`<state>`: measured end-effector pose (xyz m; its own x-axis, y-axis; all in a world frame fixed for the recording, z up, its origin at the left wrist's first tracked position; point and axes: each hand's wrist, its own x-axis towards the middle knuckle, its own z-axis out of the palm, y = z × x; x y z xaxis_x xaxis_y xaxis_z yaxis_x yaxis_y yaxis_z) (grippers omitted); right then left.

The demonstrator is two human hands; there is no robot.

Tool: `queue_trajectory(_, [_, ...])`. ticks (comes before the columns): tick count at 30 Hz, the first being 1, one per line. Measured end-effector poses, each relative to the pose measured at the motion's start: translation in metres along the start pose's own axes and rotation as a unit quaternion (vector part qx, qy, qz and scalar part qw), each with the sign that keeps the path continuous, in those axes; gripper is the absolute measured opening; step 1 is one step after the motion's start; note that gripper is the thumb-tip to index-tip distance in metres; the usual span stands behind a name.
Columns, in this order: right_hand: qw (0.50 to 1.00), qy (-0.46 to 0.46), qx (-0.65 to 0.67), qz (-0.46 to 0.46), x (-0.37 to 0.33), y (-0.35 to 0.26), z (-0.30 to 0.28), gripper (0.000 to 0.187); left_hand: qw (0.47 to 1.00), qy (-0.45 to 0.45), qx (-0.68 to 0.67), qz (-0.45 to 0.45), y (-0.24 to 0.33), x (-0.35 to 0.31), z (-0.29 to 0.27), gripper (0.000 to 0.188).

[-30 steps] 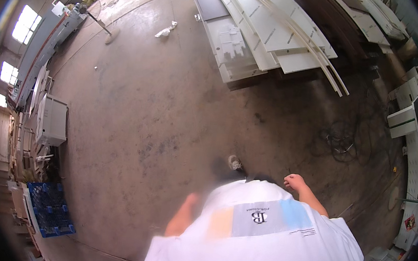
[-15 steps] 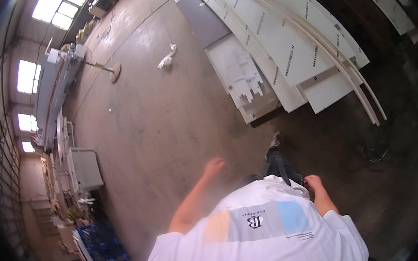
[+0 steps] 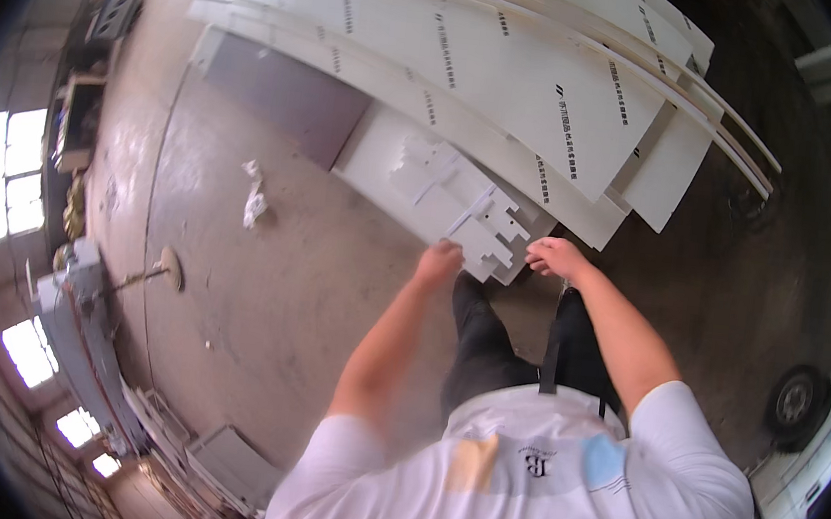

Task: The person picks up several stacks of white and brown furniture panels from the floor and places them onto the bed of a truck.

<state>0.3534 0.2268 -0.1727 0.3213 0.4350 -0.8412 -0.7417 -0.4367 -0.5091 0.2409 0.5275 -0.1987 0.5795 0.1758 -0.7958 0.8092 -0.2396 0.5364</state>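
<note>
My left hand (image 3: 443, 259) is held out in front of me by the near left edge of a white notched sheet (image 3: 474, 223). Its fingers look bent and slightly blurred, and I cannot see whether they touch the sheet. My right hand (image 3: 554, 258) hovers beside the sheet's right corner, fingers loosely curved and apart, holding nothing. The notched sheet, with slots and cut-out teeth on its edge, lies on a larger pale panel (image 3: 375, 161). A grey panel (image 3: 272, 91) adjoins it on the far left.
Large white printed boards (image 3: 512, 89) are stacked ahead, with long curved strips (image 3: 644, 66) across them. Crumpled white scrap (image 3: 255, 202) lies on the concrete floor (image 3: 261, 305). A round-based stand (image 3: 171, 269) and grey machine (image 3: 79, 327) are at left, a wheel (image 3: 799, 402) at right.
I have come closer to the panel stack, and the view has swung to the right. Both hands have moved forward to the notched sheet, the right one from beside my hip.
</note>
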Motion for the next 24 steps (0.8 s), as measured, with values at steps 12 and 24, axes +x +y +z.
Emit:
queue_trajectory(12, [0.923,0.201,0.324,0.049,0.228,-0.011,0.134,0.025,0.986,0.026,0.132,0.102,0.057,0.233,-0.088,0.049])
queue_trajectory(24, [0.952,0.256,0.165,-0.005,0.013,0.166,0.152,0.029,0.920,-0.208,0.225,0.246,-0.092,0.069,0.008,0.032])
